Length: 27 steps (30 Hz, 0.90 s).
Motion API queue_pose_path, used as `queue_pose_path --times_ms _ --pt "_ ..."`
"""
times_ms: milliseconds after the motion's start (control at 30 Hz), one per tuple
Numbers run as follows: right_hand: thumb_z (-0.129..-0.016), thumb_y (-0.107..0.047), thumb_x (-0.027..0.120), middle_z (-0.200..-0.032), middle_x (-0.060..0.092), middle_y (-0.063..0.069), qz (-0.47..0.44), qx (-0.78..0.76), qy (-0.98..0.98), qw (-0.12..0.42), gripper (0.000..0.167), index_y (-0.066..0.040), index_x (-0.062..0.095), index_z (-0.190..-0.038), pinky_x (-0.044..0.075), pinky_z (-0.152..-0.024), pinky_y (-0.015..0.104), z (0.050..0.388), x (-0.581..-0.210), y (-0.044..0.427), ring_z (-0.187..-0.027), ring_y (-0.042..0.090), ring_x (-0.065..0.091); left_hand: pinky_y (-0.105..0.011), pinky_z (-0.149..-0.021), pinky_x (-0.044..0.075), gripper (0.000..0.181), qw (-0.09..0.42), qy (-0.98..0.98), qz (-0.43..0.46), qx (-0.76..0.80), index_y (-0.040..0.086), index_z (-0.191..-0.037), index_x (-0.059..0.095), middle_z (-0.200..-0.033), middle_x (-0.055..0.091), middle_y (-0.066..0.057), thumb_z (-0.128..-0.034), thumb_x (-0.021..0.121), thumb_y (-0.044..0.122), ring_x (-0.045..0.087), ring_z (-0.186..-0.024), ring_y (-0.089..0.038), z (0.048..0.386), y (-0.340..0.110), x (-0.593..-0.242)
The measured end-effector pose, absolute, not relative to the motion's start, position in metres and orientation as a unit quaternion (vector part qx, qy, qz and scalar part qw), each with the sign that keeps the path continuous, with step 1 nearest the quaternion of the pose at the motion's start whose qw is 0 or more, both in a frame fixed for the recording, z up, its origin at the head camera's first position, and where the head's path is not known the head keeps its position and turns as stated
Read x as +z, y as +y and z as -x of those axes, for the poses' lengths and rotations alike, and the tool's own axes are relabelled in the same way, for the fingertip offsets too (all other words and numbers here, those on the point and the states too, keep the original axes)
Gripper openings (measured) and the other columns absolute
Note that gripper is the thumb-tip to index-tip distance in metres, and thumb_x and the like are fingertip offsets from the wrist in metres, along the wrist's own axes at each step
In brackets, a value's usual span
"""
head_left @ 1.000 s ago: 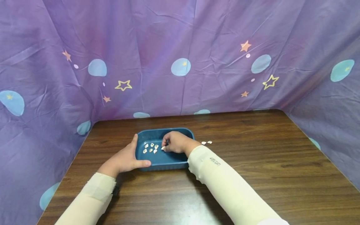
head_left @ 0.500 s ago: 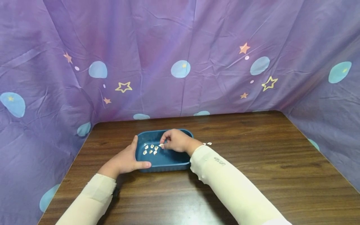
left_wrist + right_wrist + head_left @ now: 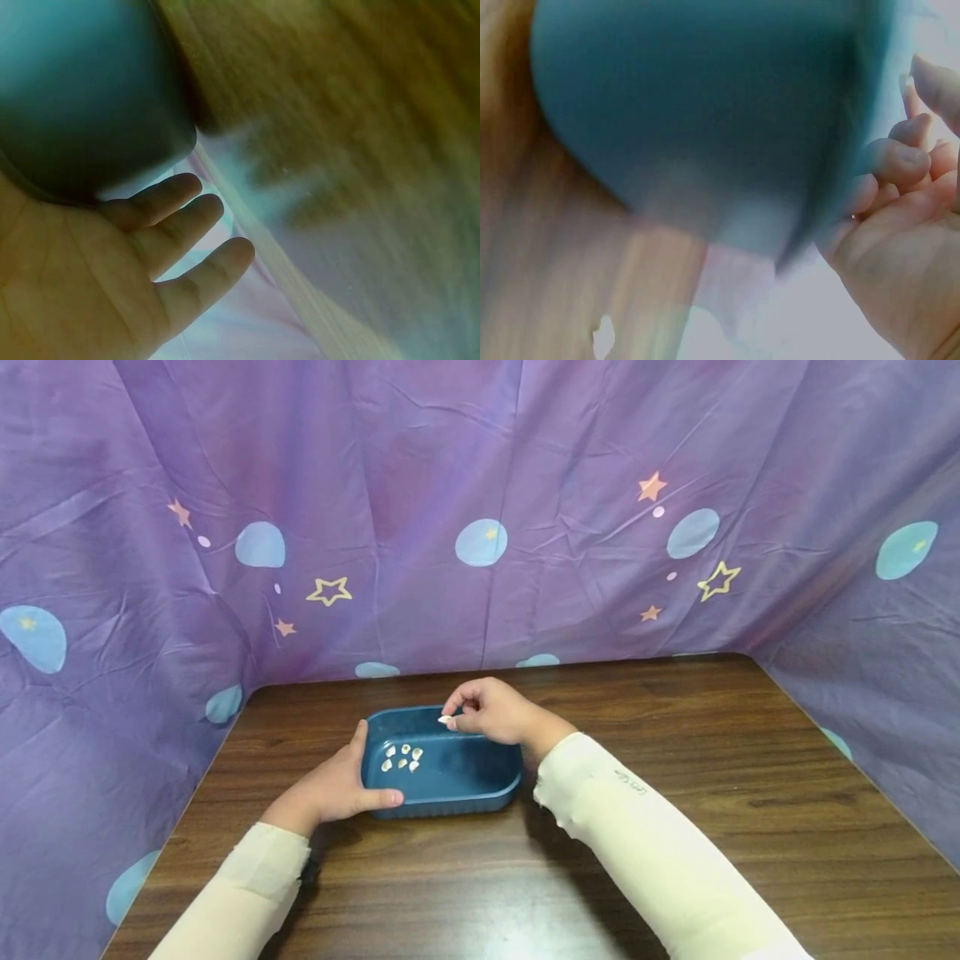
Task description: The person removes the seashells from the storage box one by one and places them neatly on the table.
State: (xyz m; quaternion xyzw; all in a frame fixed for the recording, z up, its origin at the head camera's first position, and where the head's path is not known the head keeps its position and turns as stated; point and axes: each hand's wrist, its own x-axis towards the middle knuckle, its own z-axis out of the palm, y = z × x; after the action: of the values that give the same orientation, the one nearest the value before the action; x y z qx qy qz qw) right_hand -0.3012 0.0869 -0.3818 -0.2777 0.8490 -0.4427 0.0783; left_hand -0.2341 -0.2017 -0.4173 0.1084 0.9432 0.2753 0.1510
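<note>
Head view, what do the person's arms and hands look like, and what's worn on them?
The left arm wears a pale cream fabric sleeve with a separate-looking cream band at the wrist. The right arm wears a pale, yellowish-cream fabric sleeve with small dark lettering and an uneven edge. The left hand and right hand have no gloves.

blue tray [image 3: 457, 777], white pieces [image 3: 414, 767], purple starry cloth [image 3: 420, 468]

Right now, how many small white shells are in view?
8 shells: six in the blue tray, one pinched by the right hand, one on the table in the right wrist view. The right arm may hide more.
</note>
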Motion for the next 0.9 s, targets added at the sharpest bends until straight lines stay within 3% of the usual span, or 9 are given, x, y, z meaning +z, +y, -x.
queue_pose_path --times_ms 333,900 --pt "-0.095 -0.010 0.076 -0.073 0.059 -0.003 0.251 -0.454 0.853 0.059 0.010 -0.006 0.079 -0.103 0.042 -0.061 0.023 0.308 -0.376 0.138 -0.068 0.011 0.049 -0.064 -0.123 0.028 0.144 0.144 0.945 -0.108 0.273 -0.006 -0.164 -0.012 -0.169 0.013 -0.038 -0.0817 0.082 0.066 0.026 -0.155 -0.053 0.233 -0.204 -0.418" --pt "-0.092 -0.005 0.076 -0.068 0.053 -0.003 0.202 -0.421 0.884 0.024 0.011 0.001 0.077 -0.101 0.040 -0.058 0.022 0.312 -0.396 0.219 -0.062 0.005 0.047 -0.064 -0.123 0.029 0.144 0.142 0.944 -0.114 0.274 -0.006 -0.164 -0.011 -0.169 0.013 -0.038 -0.0818 0.082 0.066 0.027 -0.154 -0.053 0.235 -0.203 -0.419"
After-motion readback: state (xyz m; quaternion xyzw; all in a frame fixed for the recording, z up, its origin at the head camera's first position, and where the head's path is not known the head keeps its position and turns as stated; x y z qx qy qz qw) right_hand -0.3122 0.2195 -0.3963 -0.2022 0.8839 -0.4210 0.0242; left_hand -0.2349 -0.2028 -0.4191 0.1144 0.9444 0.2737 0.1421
